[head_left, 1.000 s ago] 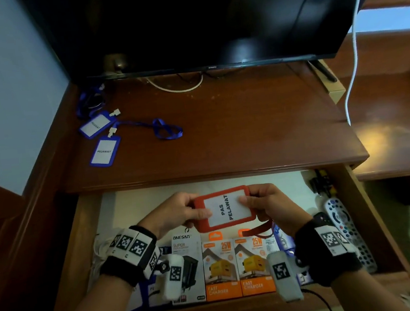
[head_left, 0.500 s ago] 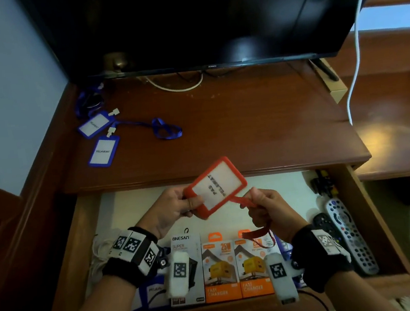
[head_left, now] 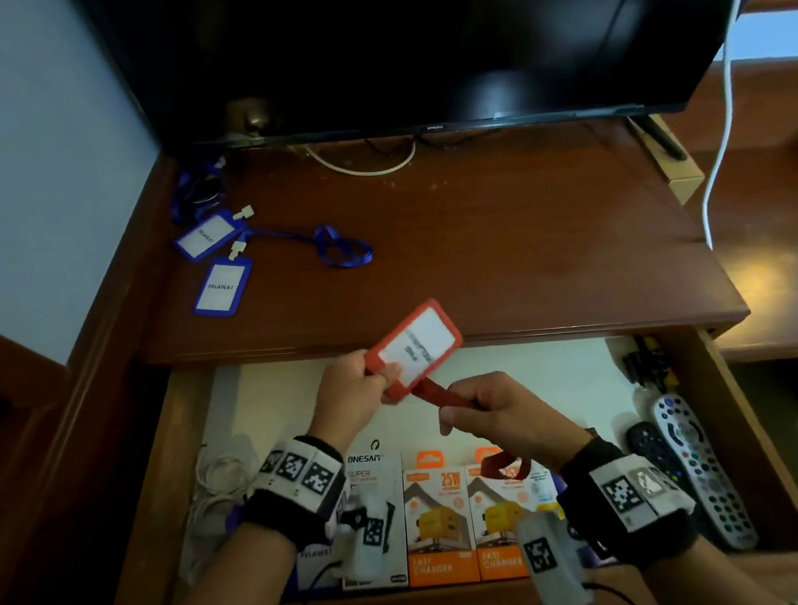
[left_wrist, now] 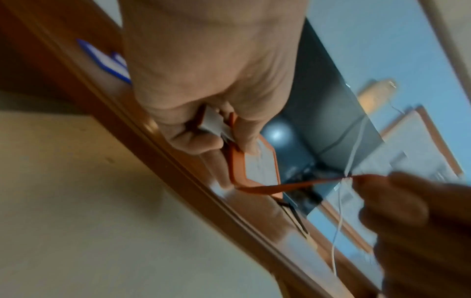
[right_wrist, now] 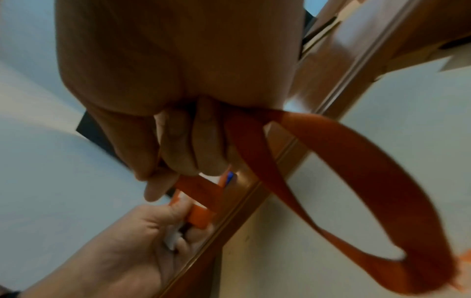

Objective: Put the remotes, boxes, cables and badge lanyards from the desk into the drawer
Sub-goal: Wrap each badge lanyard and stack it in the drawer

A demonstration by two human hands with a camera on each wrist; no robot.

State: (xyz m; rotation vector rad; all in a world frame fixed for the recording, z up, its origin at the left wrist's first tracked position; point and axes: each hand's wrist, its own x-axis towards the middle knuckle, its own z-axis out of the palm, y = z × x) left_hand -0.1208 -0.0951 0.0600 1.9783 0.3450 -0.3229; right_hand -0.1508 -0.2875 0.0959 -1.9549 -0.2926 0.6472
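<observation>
Over the open drawer (head_left: 727,396) my left hand (head_left: 352,396) pinches the lower corner of a red badge holder (head_left: 416,345), tilted up to the right. Its red lanyard strap (head_left: 441,396) runs down to my right hand (head_left: 492,415), which grips it, and a loop hangs below the wrist (right_wrist: 356,181). In the left wrist view the strap (left_wrist: 300,184) stretches from the red badge holder (left_wrist: 254,167) to the right hand. Two blue badges (head_left: 223,286) (head_left: 207,233) with a blue lanyard (head_left: 337,249) lie on the desk's left.
Inside the drawer lie charger boxes (head_left: 437,520), two remotes (head_left: 700,467), white coiled cables (head_left: 219,488) and a blue badge under my left wrist. A TV (head_left: 409,40) stands at the desk's back, and a white cable (head_left: 722,120) hangs at right.
The red badge went from flat between both hands to tilted up in the left hand. My right hand left the badge and slid down along the strap, pulling it taut.
</observation>
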